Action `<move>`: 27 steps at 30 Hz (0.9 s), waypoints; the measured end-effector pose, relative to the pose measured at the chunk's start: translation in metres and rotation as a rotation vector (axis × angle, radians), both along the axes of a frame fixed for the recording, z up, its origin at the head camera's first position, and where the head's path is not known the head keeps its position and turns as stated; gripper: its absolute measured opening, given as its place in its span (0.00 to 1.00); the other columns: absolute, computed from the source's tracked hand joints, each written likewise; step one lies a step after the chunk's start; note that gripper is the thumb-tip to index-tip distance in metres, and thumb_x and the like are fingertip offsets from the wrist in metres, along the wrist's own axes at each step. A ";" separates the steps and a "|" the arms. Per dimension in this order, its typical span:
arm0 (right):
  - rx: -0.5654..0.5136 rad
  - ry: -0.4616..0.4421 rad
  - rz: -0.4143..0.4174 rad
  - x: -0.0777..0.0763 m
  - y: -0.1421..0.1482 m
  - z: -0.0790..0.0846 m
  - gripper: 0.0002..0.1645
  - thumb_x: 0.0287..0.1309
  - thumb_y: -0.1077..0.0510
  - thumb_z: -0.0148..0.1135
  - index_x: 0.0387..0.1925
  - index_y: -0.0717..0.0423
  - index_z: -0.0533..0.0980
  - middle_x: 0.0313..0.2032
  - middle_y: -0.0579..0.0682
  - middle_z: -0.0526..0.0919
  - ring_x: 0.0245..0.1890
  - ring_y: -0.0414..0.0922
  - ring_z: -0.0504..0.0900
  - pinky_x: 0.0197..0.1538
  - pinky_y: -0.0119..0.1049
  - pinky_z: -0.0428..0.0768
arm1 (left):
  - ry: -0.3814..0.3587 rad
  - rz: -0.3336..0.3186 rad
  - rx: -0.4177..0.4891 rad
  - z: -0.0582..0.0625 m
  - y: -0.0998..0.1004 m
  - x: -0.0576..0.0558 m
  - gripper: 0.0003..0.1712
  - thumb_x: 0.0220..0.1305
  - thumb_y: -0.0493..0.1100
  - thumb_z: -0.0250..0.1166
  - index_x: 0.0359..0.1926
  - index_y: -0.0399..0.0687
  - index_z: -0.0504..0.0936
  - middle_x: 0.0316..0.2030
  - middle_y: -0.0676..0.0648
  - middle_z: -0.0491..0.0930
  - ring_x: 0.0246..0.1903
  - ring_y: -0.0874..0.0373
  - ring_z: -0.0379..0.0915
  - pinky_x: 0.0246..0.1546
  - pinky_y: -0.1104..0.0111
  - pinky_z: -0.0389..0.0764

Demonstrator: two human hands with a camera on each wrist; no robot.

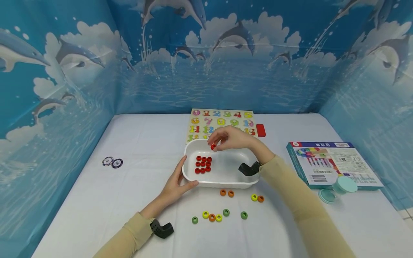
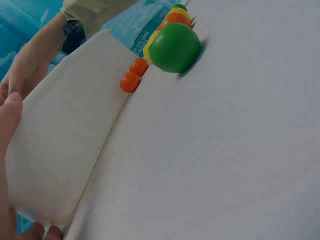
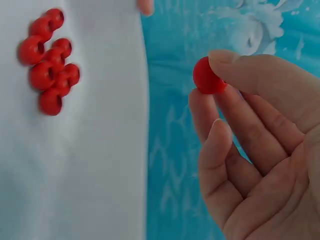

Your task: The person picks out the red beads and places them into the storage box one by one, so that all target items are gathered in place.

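Note:
My right hand [image 1: 228, 138] is over the back of a white tray [image 1: 230, 185], pinching a red bead [image 3: 207, 76] between thumb and fingertips. Within the tray, several more red beads [image 1: 203, 164] are grouped at the left, their holes showing. The tray's left end is gripped by my left hand [image 1: 175, 186]. Its thumb [image 2: 11, 112] lies on the rim, and its other fingertips [image 2: 37, 231] are at the tray's outer wall in the left wrist view.
In front of the tray lie loose orange beads [image 1: 212, 217], yellow beads [image 1: 205, 214] and green beads [image 1: 244, 215]. A number board [image 1: 222, 122] and a red block [image 1: 261, 130] lie behind. Rightward are a box [image 1: 335, 163] and a pale green hourglass-shaped item [image 1: 344, 185]; two round chips [image 1: 117, 163] lie left.

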State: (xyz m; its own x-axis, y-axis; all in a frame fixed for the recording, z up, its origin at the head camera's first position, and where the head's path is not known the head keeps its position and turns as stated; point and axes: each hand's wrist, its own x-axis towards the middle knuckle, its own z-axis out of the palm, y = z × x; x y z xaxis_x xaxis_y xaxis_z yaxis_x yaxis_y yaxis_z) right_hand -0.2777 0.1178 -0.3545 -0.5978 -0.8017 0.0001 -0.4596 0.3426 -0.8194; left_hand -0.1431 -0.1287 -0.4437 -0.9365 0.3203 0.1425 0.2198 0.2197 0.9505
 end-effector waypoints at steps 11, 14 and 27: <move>0.215 -0.144 0.018 -0.012 -0.008 -0.047 0.13 0.43 0.63 0.68 0.35 0.56 0.77 0.32 0.49 0.81 0.33 0.45 0.79 0.38 0.37 0.78 | 0.003 -0.001 -0.002 0.000 0.001 0.000 0.52 0.53 0.44 0.66 0.69 0.49 0.39 0.68 0.48 0.39 0.66 0.51 0.39 0.61 0.63 0.51; 0.252 -0.129 0.016 -0.012 -0.008 -0.053 0.12 0.42 0.62 0.69 0.33 0.53 0.78 0.32 0.46 0.81 0.32 0.44 0.79 0.39 0.36 0.77 | -0.002 0.002 -0.008 -0.001 0.001 0.000 0.52 0.53 0.45 0.66 0.69 0.51 0.40 0.68 0.48 0.39 0.65 0.51 0.39 0.61 0.64 0.52; 0.208 -0.040 0.002 -0.003 0.000 -0.029 0.16 0.46 0.59 0.67 0.40 0.57 0.77 0.38 0.51 0.81 0.36 0.41 0.78 0.40 0.36 0.77 | 0.000 -0.003 0.029 -0.001 0.001 0.000 0.52 0.53 0.42 0.66 0.69 0.49 0.40 0.68 0.46 0.40 0.65 0.48 0.41 0.61 0.61 0.53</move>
State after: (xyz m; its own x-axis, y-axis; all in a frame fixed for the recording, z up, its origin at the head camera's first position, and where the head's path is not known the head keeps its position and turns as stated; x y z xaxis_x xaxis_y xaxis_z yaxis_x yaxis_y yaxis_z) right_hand -0.2812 0.1182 -0.3833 -0.5922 -0.7832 -0.1893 -0.4287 0.5052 -0.7490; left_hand -0.1428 -0.1278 -0.4451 -0.9356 0.3188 0.1516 0.2201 0.1913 0.9565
